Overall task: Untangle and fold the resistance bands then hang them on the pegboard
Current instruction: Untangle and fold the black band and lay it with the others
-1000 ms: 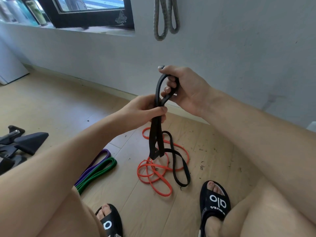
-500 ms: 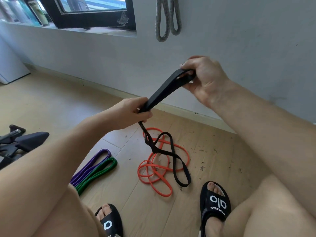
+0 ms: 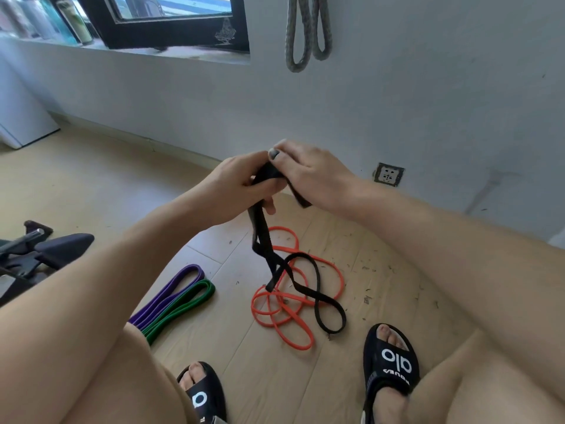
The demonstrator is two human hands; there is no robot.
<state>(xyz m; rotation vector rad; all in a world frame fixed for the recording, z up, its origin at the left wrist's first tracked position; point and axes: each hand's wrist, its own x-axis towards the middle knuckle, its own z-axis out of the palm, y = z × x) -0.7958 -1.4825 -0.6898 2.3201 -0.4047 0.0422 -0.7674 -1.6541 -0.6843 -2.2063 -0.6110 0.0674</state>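
A black resistance band [image 3: 305, 286] hangs from both hands at centre frame; its lower loops trail on the wooden floor. My left hand [image 3: 241, 186] grips the band's upper part, fingers curled round it. My right hand [image 3: 308, 171] pinches the top fold right beside the left hand, and a short black end pokes out beneath it. An orange band [image 3: 290, 325] lies tangled on the floor under the black loops. A purple band [image 3: 177, 286] and a green band [image 3: 183, 304] lie folded side by side to the left. No pegboard is in view.
Two grey braided loops [image 3: 305, 35] hang on the white wall above. A wall socket [image 3: 388, 174] sits low on the right. Black metal equipment [image 3: 39, 252] lies at the left edge. My sandalled feet [image 3: 391, 362] rest on the floor near the bands.
My right hand has come down and left to meet my left hand, folding the stretched black band's top together. The hanging loops shifted slightly on the floor.
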